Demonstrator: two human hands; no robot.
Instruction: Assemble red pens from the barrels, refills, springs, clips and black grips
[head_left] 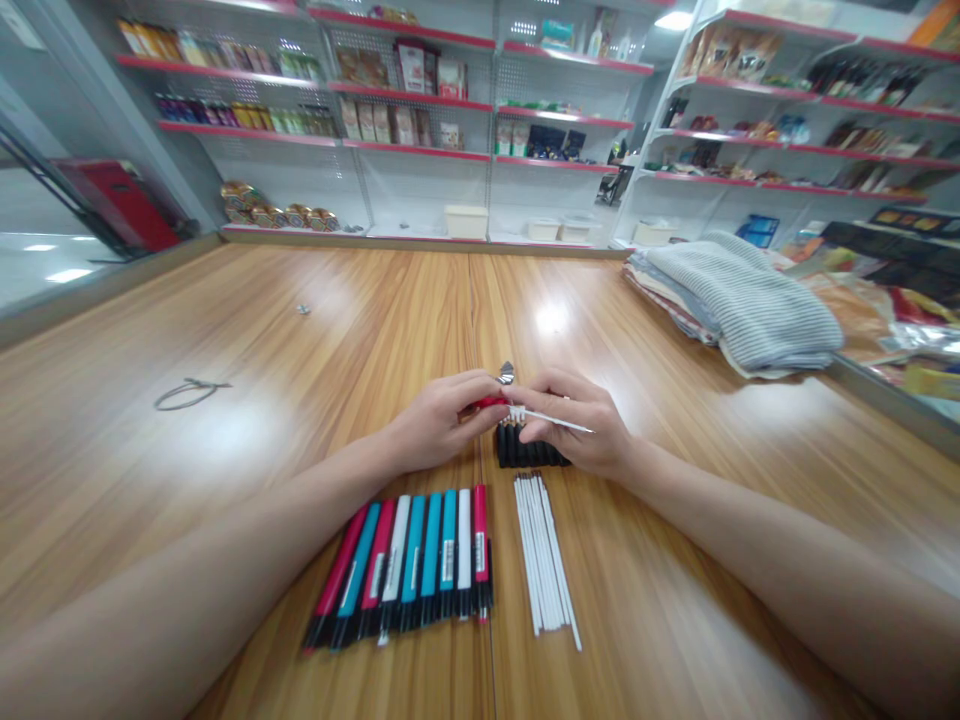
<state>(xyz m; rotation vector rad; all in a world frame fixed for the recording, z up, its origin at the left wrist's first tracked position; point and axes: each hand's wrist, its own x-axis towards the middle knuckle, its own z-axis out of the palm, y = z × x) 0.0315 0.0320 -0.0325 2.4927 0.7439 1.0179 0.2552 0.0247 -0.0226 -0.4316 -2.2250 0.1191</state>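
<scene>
Above the wooden table, my left hand (446, 420) pinches a small red pen part (489, 402), mostly covered by the fingers. My right hand (589, 425) is closed on a thin white pen refill (561, 420), its left end close to the red part; whether they touch I cannot tell. Under the hands lies a row of short black pen sections (529, 452), partly hidden by my right fingers. Nearer me, red, blue and white pen barrels (412, 560) lie side by side, beside a bundle of white refills (541, 560). A small silvery item (507, 373) sits just beyond my fingertips.
A thin looped cord (191, 392) and a small metallic bit (303, 310) lie on the left of the table (360, 330). Folded striped cloths (750, 305) are stacked at the right, near several packages (862, 315). Stocked shelves (420, 95) stand behind.
</scene>
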